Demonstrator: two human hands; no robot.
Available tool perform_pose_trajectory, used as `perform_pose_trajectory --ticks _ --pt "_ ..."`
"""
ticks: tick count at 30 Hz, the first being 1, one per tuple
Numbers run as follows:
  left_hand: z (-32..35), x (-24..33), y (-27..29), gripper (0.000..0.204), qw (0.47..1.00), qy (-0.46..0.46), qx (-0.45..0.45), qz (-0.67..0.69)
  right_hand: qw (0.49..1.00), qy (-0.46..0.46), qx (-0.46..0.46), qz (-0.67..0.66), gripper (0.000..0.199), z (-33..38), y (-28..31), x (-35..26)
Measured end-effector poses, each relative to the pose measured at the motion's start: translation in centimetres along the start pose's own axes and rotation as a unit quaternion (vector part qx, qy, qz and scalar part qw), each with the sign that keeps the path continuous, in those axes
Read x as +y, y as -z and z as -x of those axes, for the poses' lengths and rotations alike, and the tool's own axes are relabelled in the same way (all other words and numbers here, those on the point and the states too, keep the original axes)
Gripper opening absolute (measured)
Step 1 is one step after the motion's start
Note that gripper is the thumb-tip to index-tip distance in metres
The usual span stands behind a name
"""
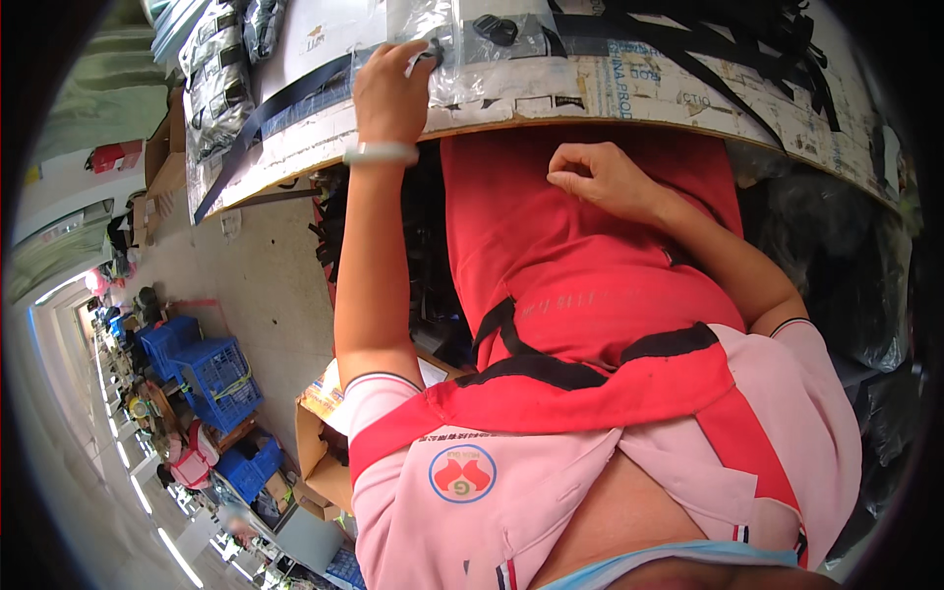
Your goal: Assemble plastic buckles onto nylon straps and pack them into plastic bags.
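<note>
Blue crates [218, 379] and a cardboard box [320, 447] on the floor.

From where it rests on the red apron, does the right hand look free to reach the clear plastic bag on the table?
Probably yes. The right hand lies on the red apron just below the table edge, nothing between it and the clear plastic bag, which the left hand pins.

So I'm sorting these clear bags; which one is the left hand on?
The bag at the table's near edge, holding a black clip; the left hand pinches it. The others lie stacked far left.
</note>
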State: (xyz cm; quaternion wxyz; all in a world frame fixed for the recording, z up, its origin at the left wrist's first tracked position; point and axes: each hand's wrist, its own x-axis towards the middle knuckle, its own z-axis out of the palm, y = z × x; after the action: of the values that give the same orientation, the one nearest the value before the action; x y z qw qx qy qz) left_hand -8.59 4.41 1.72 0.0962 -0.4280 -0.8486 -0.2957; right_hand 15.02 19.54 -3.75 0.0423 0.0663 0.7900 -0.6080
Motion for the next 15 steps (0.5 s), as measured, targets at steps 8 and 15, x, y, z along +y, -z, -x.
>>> perform_pose_trajectory --ticks 8,15 --pt "-4.5 -2.5 -4.7 0.034 0.976 0.078 -0.182 -0.093 0.997 -0.05 0.049 -0.042 0.017 0.7 2.4 1.8" --pt "-6.6 0.6 -7.9 0.015 0.986 0.037 -0.08 0.141 0.998 -0.042 0.019 -0.053 0.016 0.5 2.4 2.2"
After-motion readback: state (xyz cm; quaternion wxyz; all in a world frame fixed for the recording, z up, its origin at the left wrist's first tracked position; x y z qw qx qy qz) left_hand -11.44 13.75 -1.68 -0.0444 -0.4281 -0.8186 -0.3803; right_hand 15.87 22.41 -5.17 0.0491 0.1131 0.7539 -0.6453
